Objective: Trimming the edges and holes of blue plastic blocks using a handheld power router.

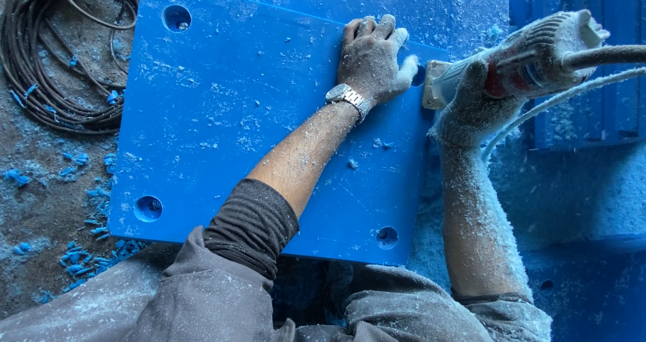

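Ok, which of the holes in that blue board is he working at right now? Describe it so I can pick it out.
Start from the big blue board lying flat under both arms. Three corner holes sit in the open; follow the left hand, pressed flat with a wristwatch, to the board's right edge. There the right hand holds a dusty power tool against the hole, the only one half hidden beside the thumb.

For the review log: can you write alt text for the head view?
A person's left hand presses flat on a blue board while the right hand holds a power tool at its edge. Dust coats both arms; coiled cable lies nearby.
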